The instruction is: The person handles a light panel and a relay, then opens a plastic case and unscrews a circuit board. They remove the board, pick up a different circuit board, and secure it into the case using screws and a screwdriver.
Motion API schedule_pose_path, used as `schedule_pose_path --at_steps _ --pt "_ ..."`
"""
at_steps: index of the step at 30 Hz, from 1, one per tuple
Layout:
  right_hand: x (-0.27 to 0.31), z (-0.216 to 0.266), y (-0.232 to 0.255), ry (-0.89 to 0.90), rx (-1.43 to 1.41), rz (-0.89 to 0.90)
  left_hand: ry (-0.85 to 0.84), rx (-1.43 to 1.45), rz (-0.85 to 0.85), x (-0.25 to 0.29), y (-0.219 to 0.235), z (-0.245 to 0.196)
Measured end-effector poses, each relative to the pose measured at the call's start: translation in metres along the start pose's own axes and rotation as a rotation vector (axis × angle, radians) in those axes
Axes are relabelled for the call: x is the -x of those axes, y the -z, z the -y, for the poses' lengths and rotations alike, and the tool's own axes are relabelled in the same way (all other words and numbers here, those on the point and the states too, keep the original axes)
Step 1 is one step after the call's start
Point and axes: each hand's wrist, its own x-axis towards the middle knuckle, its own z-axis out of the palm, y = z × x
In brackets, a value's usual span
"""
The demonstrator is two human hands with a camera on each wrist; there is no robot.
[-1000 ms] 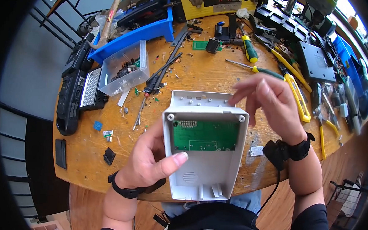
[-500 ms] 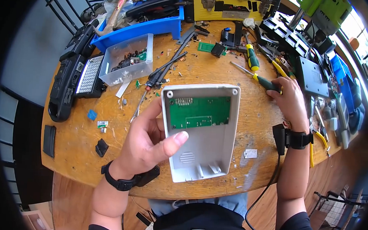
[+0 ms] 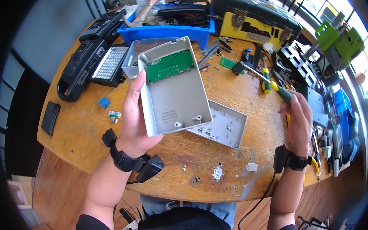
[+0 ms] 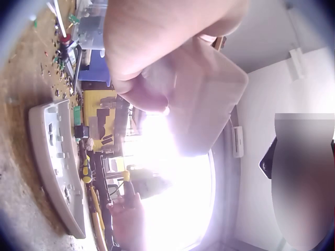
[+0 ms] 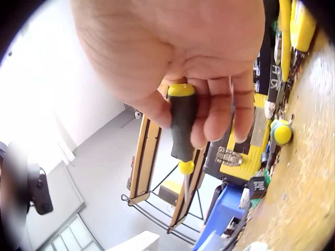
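Observation:
My left hand (image 3: 134, 118) grips a light grey plastic housing (image 3: 176, 100) by its left side, tilted above the table with its open face up. A green circuit board (image 3: 170, 66) sits in the far end of the housing; a round speaker grille and two posts show at the near end. In my right hand (image 3: 299, 123) is a screwdriver (image 5: 183, 125) with a dark green and yellow handle, pinched between thumb and fingers, its shaft pointing away to the left. On the table, partly hidden under the housing in the head view, lies the matching grey cover (image 3: 229, 125).
A blue tray (image 3: 171, 35) of tools and a clear plastic box (image 3: 133, 54) stand at the back left, a yellow and black toolbox (image 3: 255, 29) behind. Another screwdriver (image 3: 266, 79), pliers and a green drill press (image 3: 341, 44) are at right. A white label (image 3: 252, 167) lies near the front.
My right hand went from beside the housing to the screwdriver on the table and lifted it. My left hand swung the housing left and tilted it; the cover now shows on the table.

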Motion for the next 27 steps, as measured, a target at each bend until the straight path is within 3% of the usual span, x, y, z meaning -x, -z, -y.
schedule_pose_path --at_steps 2,4,6,10,15,18,19,21,23,26,27 --pt "0.005 0.002 -0.006 0.053 -0.199 0.085 -0.043 0.025 -0.026 0.0 0.002 -0.004" --pt "0.011 0.002 -0.012 0.088 -0.318 0.149 0.071 0.064 -0.037 0.001 0.001 -0.006" --pt "0.02 0.003 -0.021 0.096 -0.343 0.179 0.056 0.026 -0.058 0.0 -0.002 -0.002" --pt "0.036 0.008 -0.036 0.116 -0.278 0.209 0.161 0.173 0.086 0.002 -0.002 0.003" --pt "0.044 0.006 -0.042 0.14 -0.296 0.306 0.112 -0.184 0.079 0.002 -0.006 0.005" --pt "0.048 0.004 -0.043 0.119 -0.271 0.35 0.106 -0.221 0.11 0.007 -0.01 0.007" --pt "0.049 0.003 -0.043 0.098 -0.257 0.363 0.104 -0.125 0.254 0.01 -0.003 0.006" --pt "0.049 0.003 -0.044 0.099 -0.252 0.364 0.066 -0.054 0.324 0.009 0.003 0.013" --pt "0.049 0.003 -0.044 0.102 -0.268 0.367 0.07 -0.25 0.204 0.016 -0.008 0.009" --pt "0.048 0.003 -0.043 0.096 -0.339 0.376 0.165 -0.285 0.267 0.019 0.01 0.006" --pt "0.047 0.003 -0.043 0.098 -0.342 0.372 0.183 -0.277 0.218 0.02 0.009 0.005"
